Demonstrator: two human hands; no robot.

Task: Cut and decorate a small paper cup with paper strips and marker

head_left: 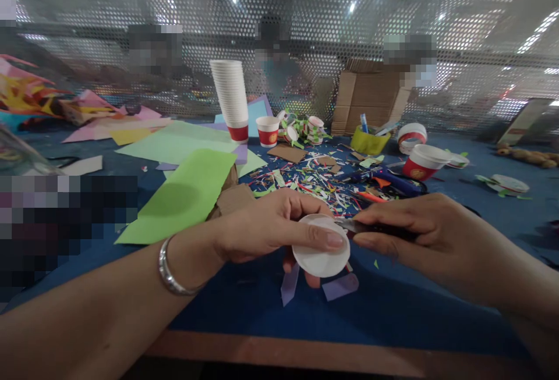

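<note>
My left hand (283, 223) is closed around a white paper cup piece (318, 259), its round flat face turned up toward me and the thumb pressed across it. A silver bracelet is on that wrist. Pinched in the fingers of my right hand (406, 231) is a craft knife (360, 227) with a dark handle; its silver tip meets the right rim of the cup piece. The right palm hides part of the handle. Below the cup piece, a pointed purple paper strip (289, 287) and another purple paper strip (340, 288) lie on the blue table.
Paper scraps (305, 185) litter the table beyond my hands. A glue gun (395, 182), a red-and-white cup (423, 162) and a yellow holder (370, 140) stand right. Green paper (183, 194) lies left, before a tall cup stack (231, 95). Cardboard (371, 98) stands behind.
</note>
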